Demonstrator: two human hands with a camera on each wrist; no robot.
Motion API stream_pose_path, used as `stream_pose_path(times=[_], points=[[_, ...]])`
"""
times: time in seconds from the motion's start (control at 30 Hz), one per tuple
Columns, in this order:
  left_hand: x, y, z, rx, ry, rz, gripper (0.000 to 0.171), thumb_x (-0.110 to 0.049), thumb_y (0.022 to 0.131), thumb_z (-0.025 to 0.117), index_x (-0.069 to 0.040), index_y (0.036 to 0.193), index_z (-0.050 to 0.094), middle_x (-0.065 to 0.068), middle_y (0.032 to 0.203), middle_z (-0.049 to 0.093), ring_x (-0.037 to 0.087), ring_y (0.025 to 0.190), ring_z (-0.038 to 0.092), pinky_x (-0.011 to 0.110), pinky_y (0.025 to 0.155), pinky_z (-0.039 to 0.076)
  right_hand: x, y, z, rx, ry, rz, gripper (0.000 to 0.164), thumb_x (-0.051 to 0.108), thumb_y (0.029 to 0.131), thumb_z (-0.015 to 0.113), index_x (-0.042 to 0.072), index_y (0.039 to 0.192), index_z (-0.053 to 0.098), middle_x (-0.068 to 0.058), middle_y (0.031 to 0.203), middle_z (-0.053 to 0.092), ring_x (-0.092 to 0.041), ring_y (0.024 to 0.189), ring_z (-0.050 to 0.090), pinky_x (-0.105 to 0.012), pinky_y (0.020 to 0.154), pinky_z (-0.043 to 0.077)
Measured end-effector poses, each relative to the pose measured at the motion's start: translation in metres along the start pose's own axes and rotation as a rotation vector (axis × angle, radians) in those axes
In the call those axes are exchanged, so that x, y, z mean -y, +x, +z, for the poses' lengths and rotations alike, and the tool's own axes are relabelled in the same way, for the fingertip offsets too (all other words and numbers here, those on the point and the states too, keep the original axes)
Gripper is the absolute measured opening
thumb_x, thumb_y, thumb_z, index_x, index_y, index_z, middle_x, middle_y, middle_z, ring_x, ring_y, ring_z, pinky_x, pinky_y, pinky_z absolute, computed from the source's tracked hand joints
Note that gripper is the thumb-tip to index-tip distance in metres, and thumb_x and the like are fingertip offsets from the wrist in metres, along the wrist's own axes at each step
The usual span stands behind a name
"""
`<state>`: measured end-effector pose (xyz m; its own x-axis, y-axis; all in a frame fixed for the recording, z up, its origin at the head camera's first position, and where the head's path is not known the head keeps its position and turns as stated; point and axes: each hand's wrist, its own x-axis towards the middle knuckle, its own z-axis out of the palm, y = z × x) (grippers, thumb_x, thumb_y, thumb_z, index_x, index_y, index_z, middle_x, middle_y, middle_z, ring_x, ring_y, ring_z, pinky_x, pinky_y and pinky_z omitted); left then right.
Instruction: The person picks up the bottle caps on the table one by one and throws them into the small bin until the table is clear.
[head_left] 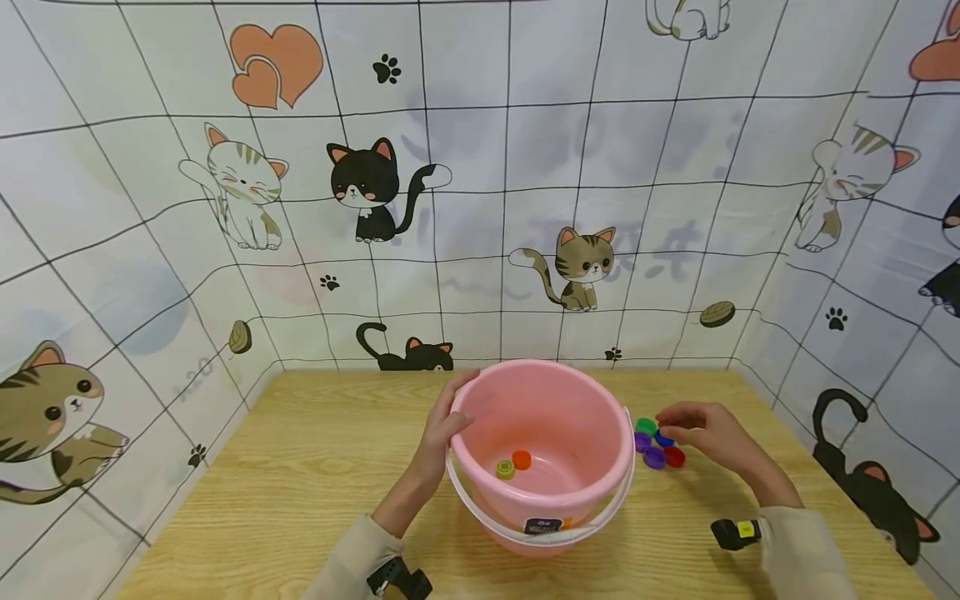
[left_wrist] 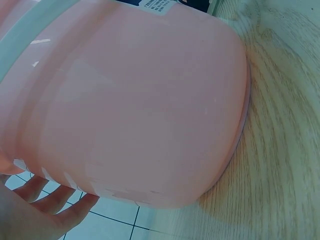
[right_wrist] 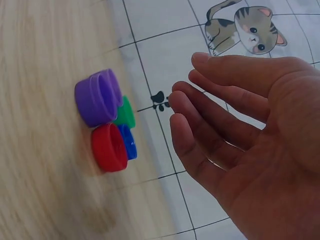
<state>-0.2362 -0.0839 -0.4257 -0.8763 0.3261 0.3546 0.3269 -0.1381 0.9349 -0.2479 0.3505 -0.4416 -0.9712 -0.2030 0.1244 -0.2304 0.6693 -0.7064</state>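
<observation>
Left hand [head_left: 438, 429]: closed over the left rim of the pink bucket [head_left: 528, 408], thumb lapped over the edge to the inside, fingers along the outer wall; presumably a steadying hold, keeping the bucket from sliding or tipping

Right hand [head_left: 701, 429]: palm bare, fingers softly bent, thumb parted from the fingertips, nothing held; poised just beside the caps, a posture apparently suited to pinching something small

Caps, loose, five: green [head_left: 646, 426], blue [head_left: 663, 438], red [head_left: 675, 457], purple, two [head_left: 642, 442] [head_left: 655, 457]; short, round, plastic-looking, plain saturated colours; red and purple with hollow faces turned up; clustered on the table to the right of the bucket, likely so placed for easy reach of the right hand

Caps, in bucket, two: orange cap [head_left: 521, 459] and yellow-green cap [head_left: 505, 470], near each other on the floor of the bucket, toward its left side

Bucket, fittings: smooth pale pink, upright between the hands, mouth up; white handle [head_left: 540, 540] hanging down across the front, probably to leave the mouth unobstructed; dark label [head_left: 542, 526] on the front, lettering too small to read

Surround: wood-grain table [head_left: 322, 467]; white gridded wall covering [head_left: 465, 150] printed with cats and paw marks
</observation>
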Motion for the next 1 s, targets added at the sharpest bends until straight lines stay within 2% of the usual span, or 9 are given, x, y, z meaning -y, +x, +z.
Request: stream_pose_path(times=[0.13, 0.37, 0.73, 1.0], points=[[0.0, 0.0, 0.0, -0.005, -0.005, 0.004, 0.064, -0.025, 0.094, 0.043, -0.026, 0.157, 0.037, 0.011, 0.155, 0.045, 0.04, 0.131, 0.051, 0.054, 0.104, 0.052, -0.008, 0.001, 0.001, 0.005, 0.012, 0.008, 0.033, 0.018, 0.097, 0.07, -0.004, 0.122, 0.069, -0.018, 0.116, 0.074, -0.002, 0.092, 0.065, -0.022, 0.077, 0.056], [0.001, -0.002, -0.001, -0.011, 0.015, 0.001, 0.066, -0.025, 0.093, 0.043, -0.02, 0.159, 0.035, 0.011, 0.154, 0.046, 0.04, 0.131, 0.052, 0.056, 0.106, 0.05, -0.023, -0.001, 0.005, 0.016, 0.013, 0.039, 0.033, 0.018, 0.098, 0.07, -0.004, 0.122, 0.069, -0.019, 0.115, 0.074, -0.004, 0.091, 0.066, -0.021, 0.076, 0.056], [0.002, 0.003, -0.001, 0.009, 0.004, -0.002, 0.066, -0.024, 0.094, 0.042, -0.019, 0.159, 0.034, 0.013, 0.153, 0.046, 0.041, 0.13, 0.052, 0.056, 0.104, 0.051, -0.031, -0.001, 0.009, -0.003, -0.024, 0.135, 0.032, 0.015, 0.096, 0.07, -0.004, 0.121, 0.069, -0.02, 0.116, 0.074, -0.022, 0.101, 0.07, -0.023, 0.078, 0.055], [0.001, 0.001, 0.0, -0.001, 0.004, -0.001, 0.065, -0.023, 0.093, 0.043, -0.022, 0.158, 0.036, 0.011, 0.154, 0.046, 0.041, 0.13, 0.051, 0.058, 0.104, 0.051, -0.036, -0.001, 0.01, 0.0, -0.031, 0.115, 0.033, 0.015, 0.093, 0.074, -0.007, 0.119, 0.069, -0.02, 0.112, 0.075, -0.016, 0.095, 0.069, -0.021, 0.078, 0.053]])
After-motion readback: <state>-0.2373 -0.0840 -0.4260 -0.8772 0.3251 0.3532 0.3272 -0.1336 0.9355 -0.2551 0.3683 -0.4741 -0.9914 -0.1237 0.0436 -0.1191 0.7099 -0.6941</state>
